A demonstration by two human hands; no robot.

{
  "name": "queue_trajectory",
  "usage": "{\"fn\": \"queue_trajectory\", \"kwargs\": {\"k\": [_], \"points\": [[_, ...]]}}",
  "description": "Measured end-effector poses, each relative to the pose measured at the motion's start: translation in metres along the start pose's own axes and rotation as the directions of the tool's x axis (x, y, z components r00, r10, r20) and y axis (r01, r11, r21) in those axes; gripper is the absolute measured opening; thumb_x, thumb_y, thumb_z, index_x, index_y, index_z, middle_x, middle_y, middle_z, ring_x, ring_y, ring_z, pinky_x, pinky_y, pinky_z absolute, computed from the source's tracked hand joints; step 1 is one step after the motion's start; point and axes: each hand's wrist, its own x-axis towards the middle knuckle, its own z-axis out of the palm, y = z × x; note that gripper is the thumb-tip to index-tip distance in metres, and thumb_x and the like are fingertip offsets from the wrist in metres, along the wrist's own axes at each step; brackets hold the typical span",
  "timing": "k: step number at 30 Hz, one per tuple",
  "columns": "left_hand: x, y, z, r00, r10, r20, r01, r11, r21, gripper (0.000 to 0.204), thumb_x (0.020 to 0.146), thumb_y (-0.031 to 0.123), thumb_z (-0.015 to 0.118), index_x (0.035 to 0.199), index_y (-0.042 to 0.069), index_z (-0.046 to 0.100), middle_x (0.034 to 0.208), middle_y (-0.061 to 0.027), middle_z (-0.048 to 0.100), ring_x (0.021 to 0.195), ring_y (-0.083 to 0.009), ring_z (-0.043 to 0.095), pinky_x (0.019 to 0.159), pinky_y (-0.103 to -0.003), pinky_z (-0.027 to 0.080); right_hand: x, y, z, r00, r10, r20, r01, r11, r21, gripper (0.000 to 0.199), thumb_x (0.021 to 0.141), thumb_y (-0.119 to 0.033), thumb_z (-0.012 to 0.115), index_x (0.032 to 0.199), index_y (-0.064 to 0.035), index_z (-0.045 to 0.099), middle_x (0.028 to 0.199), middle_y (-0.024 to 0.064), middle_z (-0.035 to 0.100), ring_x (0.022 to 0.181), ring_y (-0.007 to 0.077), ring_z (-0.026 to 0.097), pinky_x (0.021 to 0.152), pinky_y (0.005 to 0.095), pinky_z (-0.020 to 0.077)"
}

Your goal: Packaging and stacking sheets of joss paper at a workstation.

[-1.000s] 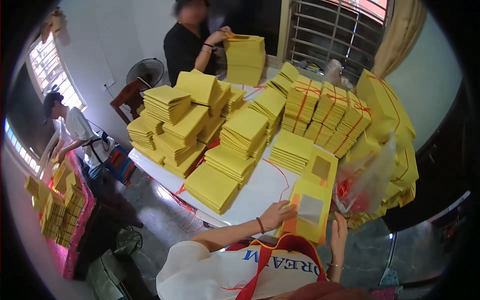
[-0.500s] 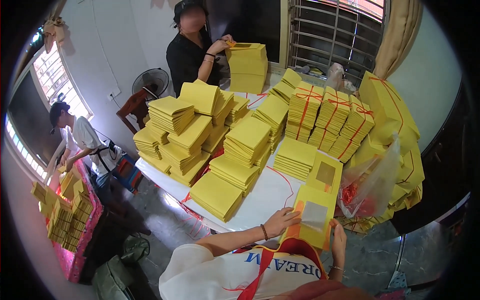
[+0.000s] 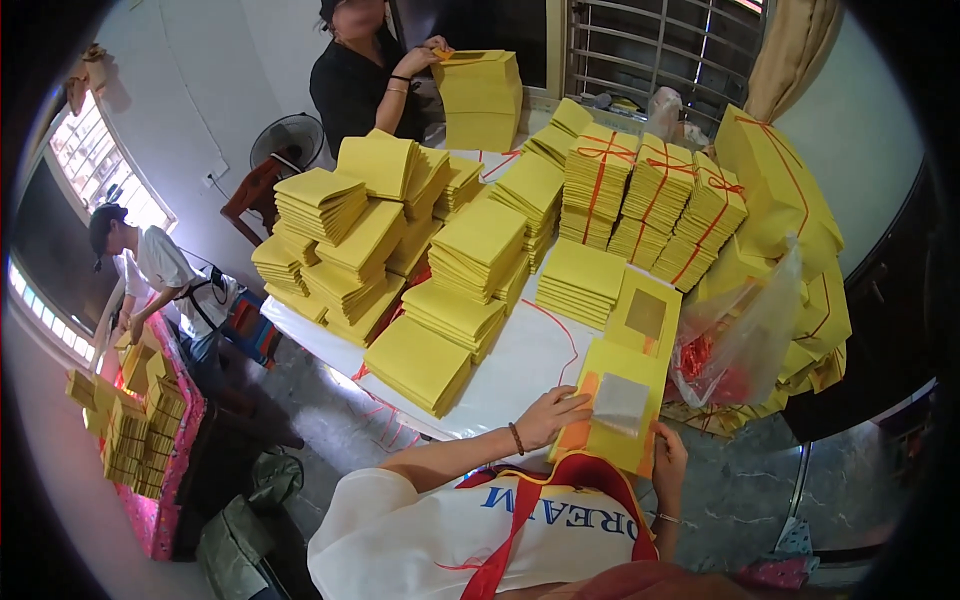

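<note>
A yellow folded paper piece [image 3: 640, 385] with a pale, film-like window and orange strips lies at the table's near edge. My left hand [image 3: 552, 416] rests on its left side, fingers stretched out flat over the orange strip. At the right edge, my right hand [image 3: 669, 458] holds the paper between thumb and fingers, partly hidden from view. Just beyond lies another windowed yellow paper piece [image 3: 643, 314], overlapped by the near one. A short stack of folded yellow papers [image 3: 580, 280] sits beside it.
Loose yellow stacks [image 3: 418, 358] crowd the white table [image 3: 510, 385]; bundles tied with red string [image 3: 600, 185] stand behind. A clear plastic bag [image 3: 735, 345] hangs at the right. Across the table, a person [image 3: 365, 85] handles a tall yellow pile. Another person [image 3: 165, 270] works at the left.
The view has shifted slightly, so the table and stacks sit higher and more to the left. My right hand's fingers have drawn closer around the paper's edge; my left hand stays on it.
</note>
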Motion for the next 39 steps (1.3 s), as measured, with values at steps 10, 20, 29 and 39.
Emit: {"fn": "queue_trajectory", "kwargs": {"k": [10, 20, 29, 39], "points": [[-0.002, 0.005, -0.001, 0.996, -0.059, 0.070, 0.063, 0.997, -0.046, 0.058, 0.070, -0.005, 0.048, 0.125, 0.014, 0.051, 0.137, -0.0070, 0.040, 0.118, -0.0352, 0.038, 0.099, -0.040, 0.036, -0.004, -0.007, -0.006, 0.998, 0.023, 0.050, -0.023, 1.000, -0.003, 0.030, 0.076, 0.002, 0.057, 0.106, -0.0003, 0.058, 0.108, 0.0127, 0.058, 0.102, 0.0252, 0.056, 0.087, 0.0317, 0.0425], [0.019, 0.010, -0.033, 0.994, 0.038, 0.100, -0.055, 0.982, 0.181, 0.060, 0.061, 0.001, 0.060, 0.119, 0.015, 0.052, 0.130, -0.0052, 0.046, 0.111, -0.0270, 0.044, 0.083, -0.035, 0.040, 0.007, 0.012, 0.008, 0.964, -0.264, 0.040, 0.265, 0.925, -0.273, 0.029, 0.070, -0.007, 0.065, 0.098, -0.0076, 0.062, 0.120, 0.0103, 0.051, 0.112, 0.0302, 0.047, 0.093, 0.0382, 0.0380], [0.025, 0.017, -0.036, 0.991, -0.100, 0.088, 0.127, 0.905, -0.406, 0.039, 0.083, 0.004, 0.045, 0.121, 0.006, 0.050, 0.123, -0.0148, 0.051, 0.111, -0.0331, 0.051, 0.094, -0.038, 0.041, 0.012, -0.022, 0.003, 0.973, -0.224, 0.058, 0.231, 0.950, -0.208, 0.021, 0.071, -0.010, 0.064, 0.092, -0.0073, 0.063, 0.110, 0.0105, 0.058, 0.106, 0.0294, 0.051, 0.090, 0.0375, 0.0386], [0.017, 0.022, -0.049, 0.996, -0.042, 0.082, 0.080, 0.836, -0.543, 0.033, 0.088, 0.009, 0.044, 0.120, 0.005, 0.050, 0.125, -0.0185, 0.047, 0.113, -0.0349, 0.048, 0.095, -0.037, 0.040, -0.002, -0.054, 0.009, 0.949, -0.315, 0.010, 0.304, 0.906, -0.294, 0.022, 0.070, -0.009, 0.065, 0.091, -0.0043, 0.062, 0.109, 0.0118, 0.059, 0.107, 0.0304, 0.053, 0.090, 0.0376, 0.0396]]}}
